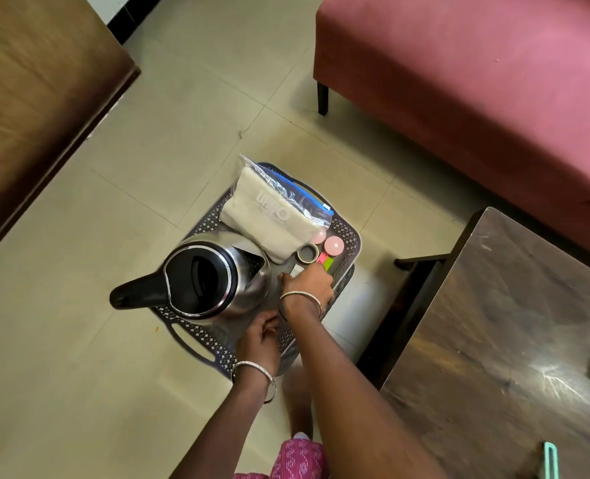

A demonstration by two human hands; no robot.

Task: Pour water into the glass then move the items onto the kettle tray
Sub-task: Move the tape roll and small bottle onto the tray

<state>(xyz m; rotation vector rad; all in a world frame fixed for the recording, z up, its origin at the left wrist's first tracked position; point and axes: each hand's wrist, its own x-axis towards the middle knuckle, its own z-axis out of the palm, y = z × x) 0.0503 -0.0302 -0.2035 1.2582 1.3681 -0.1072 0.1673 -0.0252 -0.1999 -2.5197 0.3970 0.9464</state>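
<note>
A dark perforated kettle tray (pixel 348 236) sits on the floor. On it stand a steel kettle (pixel 214 278) with a black lid and handle, a beige pouch in a clear zip bag (pixel 269 216), a tape roll (pixel 308 252), two pink round pieces (pixel 332 244) and a pink-and-green sticky pad (pixel 326 262). My right hand (pixel 309 286) reaches over the tray, fingertips touching the sticky pad, thumb spread apart near a small grey packet (pixel 297 270). My left hand (pixel 259 340) rests curled on the tray's near side beside the kettle base. No glass is visible.
A dark wooden table (pixel 494 340) stands at the right, with a mint-green object (pixel 551 459) at its near edge. A pink sofa (pixel 476 98) fills the upper right, and a brown wooden surface (pixel 37 98) the upper left. Tiled floor (pixel 96 340) surrounds the tray.
</note>
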